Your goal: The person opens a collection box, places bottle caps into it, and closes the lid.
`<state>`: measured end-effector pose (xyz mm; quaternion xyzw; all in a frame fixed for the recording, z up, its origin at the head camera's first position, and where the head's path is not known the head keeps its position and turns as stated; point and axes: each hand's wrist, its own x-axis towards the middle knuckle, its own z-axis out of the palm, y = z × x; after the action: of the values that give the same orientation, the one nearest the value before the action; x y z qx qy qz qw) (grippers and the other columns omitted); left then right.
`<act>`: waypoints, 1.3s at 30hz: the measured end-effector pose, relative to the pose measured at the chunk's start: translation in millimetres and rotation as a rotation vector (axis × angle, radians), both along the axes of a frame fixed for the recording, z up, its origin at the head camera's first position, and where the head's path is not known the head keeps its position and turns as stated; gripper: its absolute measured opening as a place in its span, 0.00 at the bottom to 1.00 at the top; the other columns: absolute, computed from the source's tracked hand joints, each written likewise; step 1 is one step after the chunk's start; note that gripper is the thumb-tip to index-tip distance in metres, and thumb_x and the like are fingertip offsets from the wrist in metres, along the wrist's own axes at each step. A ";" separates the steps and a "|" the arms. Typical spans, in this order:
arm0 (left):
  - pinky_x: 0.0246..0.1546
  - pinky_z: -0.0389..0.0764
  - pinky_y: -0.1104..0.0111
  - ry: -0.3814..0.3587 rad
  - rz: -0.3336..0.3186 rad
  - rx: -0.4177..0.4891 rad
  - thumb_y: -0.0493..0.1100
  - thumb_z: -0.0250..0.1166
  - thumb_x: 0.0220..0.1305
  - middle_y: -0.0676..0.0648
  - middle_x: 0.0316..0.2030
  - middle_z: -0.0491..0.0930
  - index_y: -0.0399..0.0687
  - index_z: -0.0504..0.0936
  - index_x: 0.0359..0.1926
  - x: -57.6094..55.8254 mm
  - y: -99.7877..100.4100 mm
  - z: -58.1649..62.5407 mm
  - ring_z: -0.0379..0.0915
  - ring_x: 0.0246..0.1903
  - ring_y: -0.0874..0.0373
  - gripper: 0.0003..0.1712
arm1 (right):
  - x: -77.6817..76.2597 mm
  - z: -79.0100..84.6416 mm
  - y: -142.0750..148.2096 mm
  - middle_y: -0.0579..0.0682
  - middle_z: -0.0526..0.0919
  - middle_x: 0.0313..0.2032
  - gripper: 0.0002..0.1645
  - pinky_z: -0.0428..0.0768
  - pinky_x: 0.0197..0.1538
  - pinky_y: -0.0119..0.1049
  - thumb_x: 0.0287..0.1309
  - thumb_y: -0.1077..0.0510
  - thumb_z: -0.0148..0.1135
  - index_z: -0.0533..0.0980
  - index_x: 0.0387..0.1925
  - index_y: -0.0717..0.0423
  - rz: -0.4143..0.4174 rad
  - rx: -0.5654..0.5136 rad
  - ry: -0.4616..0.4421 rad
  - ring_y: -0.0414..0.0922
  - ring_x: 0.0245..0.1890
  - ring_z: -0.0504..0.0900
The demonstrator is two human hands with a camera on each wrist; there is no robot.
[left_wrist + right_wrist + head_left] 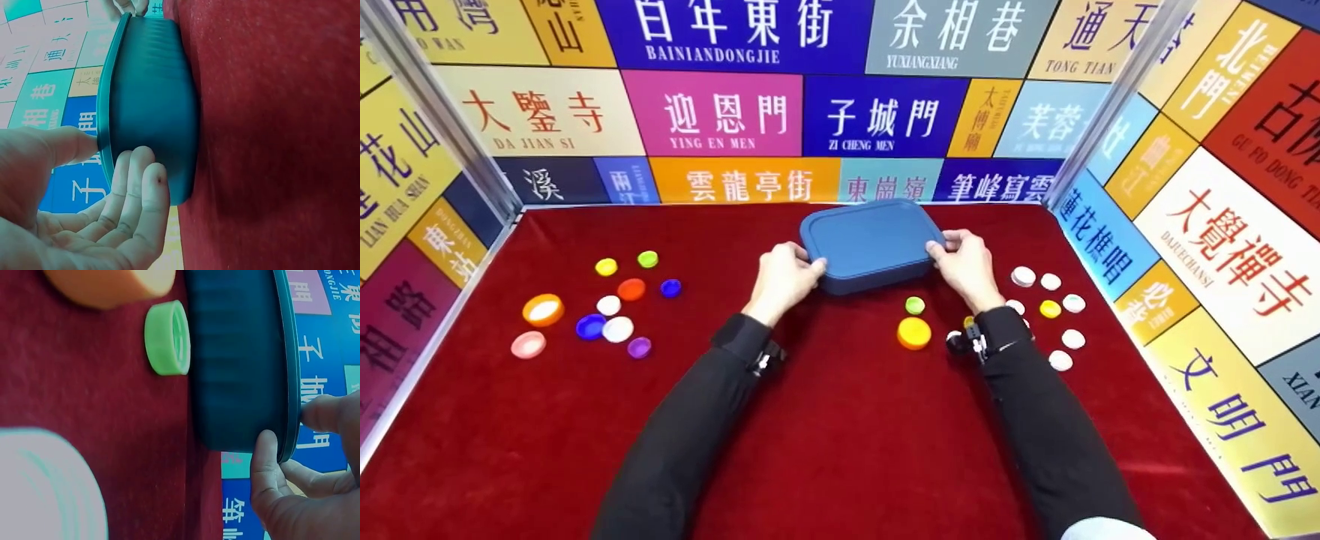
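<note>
The left hand and right hand, well apart, grip opposite ends of a blue lidded box — each thumb at the rim of the lid — near the back of the red cloth. In front of it lie a light-green bottle cap and, nearer the person, a larger yellow-orange cap. Multicoloured caps are scattered left, mostly white caps right.

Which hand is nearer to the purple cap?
Left. The left hand, at the left end of the blue box, is right of the purple cap; the right hand is farther right.
</note>
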<state>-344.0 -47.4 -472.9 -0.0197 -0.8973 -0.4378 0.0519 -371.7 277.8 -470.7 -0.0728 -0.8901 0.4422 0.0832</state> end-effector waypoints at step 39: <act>0.56 0.96 0.48 0.050 0.028 -0.078 0.52 0.75 0.78 0.33 0.46 0.96 0.31 0.89 0.55 43.4 -66.5 0.2 0.95 0.46 0.40 0.25 | 49.6 3.0 -45.0 0.61 0.93 0.44 0.31 0.89 0.36 0.23 0.75 0.49 0.78 0.86 0.72 0.58 0.106 -0.022 0.011 0.60 0.43 0.99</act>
<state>-300.6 -114.0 -472.8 -0.0199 -0.9124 -0.4010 0.0795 -322.0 232.8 -467.7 -0.0239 -0.8874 0.4560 0.0636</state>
